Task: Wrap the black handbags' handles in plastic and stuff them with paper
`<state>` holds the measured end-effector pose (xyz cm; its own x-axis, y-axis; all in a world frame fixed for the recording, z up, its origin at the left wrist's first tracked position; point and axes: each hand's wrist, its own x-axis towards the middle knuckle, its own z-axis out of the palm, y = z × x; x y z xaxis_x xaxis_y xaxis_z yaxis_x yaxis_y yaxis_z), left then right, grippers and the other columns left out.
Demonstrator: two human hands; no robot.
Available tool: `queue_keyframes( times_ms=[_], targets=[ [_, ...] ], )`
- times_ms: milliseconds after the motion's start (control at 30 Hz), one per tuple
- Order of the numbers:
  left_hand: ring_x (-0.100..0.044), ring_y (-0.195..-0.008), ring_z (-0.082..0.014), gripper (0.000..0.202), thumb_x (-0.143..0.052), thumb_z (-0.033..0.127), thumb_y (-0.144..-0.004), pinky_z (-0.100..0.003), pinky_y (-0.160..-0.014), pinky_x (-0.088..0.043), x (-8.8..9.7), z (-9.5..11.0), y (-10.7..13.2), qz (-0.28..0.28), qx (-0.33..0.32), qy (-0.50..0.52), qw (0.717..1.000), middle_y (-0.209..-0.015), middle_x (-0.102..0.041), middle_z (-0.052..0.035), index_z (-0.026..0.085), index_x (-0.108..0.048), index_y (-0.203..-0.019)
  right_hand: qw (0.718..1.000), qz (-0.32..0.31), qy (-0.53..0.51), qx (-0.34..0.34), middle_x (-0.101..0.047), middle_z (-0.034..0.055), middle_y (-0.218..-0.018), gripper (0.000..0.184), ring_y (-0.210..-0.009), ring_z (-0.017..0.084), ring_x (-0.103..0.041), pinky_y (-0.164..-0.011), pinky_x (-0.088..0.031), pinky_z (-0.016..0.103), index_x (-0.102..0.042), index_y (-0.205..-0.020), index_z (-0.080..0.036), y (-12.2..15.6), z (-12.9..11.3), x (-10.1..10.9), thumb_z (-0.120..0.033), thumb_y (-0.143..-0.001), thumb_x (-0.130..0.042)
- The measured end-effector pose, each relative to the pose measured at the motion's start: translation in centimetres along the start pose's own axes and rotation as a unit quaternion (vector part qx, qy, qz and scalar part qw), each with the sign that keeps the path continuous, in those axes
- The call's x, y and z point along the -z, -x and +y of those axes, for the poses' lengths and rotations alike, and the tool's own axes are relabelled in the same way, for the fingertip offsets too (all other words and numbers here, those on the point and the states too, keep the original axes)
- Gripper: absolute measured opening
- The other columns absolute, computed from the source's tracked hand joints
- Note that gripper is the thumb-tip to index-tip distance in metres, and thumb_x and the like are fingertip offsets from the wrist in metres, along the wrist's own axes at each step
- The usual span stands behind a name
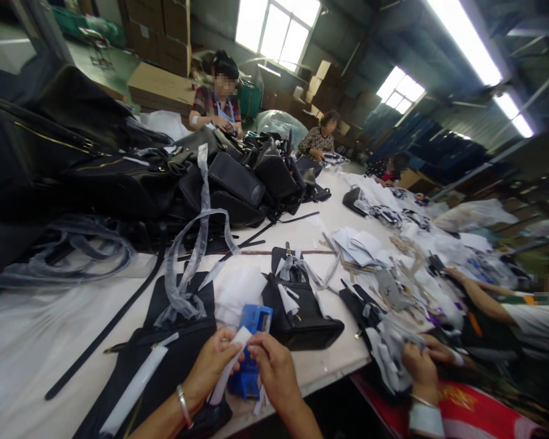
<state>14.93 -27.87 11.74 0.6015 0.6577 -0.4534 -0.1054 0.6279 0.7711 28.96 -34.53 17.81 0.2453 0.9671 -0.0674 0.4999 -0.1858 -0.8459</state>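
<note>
My left hand (217,360), a bangle on its wrist, is closed on a white wrapping strip (222,379) and holds it upright. At the strip's top end my right hand (272,363) has its thumb and fingers pinched together; whatever is between them is too small to make out. Just behind both hands stands a blue tape dispenser (256,318), partly covered by them. A black bag (178,350) lies flat under my left forearm. On it are a strap part wrapped in white (135,390) and a loose clear plastic sleeve (183,305).
Black bags (238,177) are heaped along the left and back. Another black bag (302,305) with wrapped fittings stands beyond the dispenser. A long black strap (110,329) crosses the table. At right, a co-worker's hands (421,360) handle a bag. White sheets (359,247) lie farther back.
</note>
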Motion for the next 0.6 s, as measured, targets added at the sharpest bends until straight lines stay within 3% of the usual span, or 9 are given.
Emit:
queue_keyframes(
  times_ms=[267,367,467,600],
  targets=[
    [-0.057,-0.053,-0.0103,0.027,-0.062,0.040,-0.081,-0.020,-0.051,-0.040,0.4,0.5,0.3,-0.029,-0.011,-0.036,0.999,-0.067,-0.066,-0.0006,0.018,-0.050,-0.089,0.991,-0.060,0.100,0.066,-0.064,0.0025,-0.086,0.019,-0.081,0.017,-0.060,-0.072,-0.039,0.024,-0.063,-0.090,-0.023,-1.5,0.1,0.5,-0.017,-0.089,-0.045],
    [-0.056,-0.052,-0.0102,0.026,-0.062,0.038,-0.082,-0.020,-0.050,-0.038,0.8,0.0,0.0,-0.053,-0.008,-0.034,0.998,-0.067,-0.066,-0.0006,0.018,-0.048,-0.089,0.992,-0.071,0.099,0.037,-0.063,-0.0002,-0.078,0.024,-0.072,0.016,-0.060,-0.066,-0.039,0.023,-0.058,-0.106,-0.025,-2.0,0.1,0.8,-0.015,-0.085,-0.050],
    [-0.056,-0.053,-0.0101,0.025,-0.063,0.037,-0.082,-0.020,-0.050,-0.038,1.1,0.0,-0.1,-0.068,-0.009,-0.020,0.997,-0.068,-0.066,-0.0014,0.017,-0.048,-0.089,0.997,-0.068,0.032,-0.014,-0.060,-0.0040,-0.067,0.039,-0.063,0.015,-0.058,-0.062,-0.039,0.023,-0.048,-0.116,-0.023,-2.5,1.0,0.8,-0.014,-0.079,-0.057],
    [-0.054,-0.052,-0.0086,0.023,-0.063,0.034,-0.083,-0.020,-0.051,-0.037,1.3,0.9,0.0,-0.079,0.014,0.038,0.996,-0.069,-0.065,-0.0019,0.016,-0.050,-0.088,0.985,-0.073,-0.134,-0.079,-0.058,-0.0046,-0.067,0.030,-0.056,0.013,-0.054,-0.053,-0.040,0.021,-0.047,-0.110,-0.022,-2.6,2.8,-0.5,-0.022,-0.081,-0.057]
  ],
)
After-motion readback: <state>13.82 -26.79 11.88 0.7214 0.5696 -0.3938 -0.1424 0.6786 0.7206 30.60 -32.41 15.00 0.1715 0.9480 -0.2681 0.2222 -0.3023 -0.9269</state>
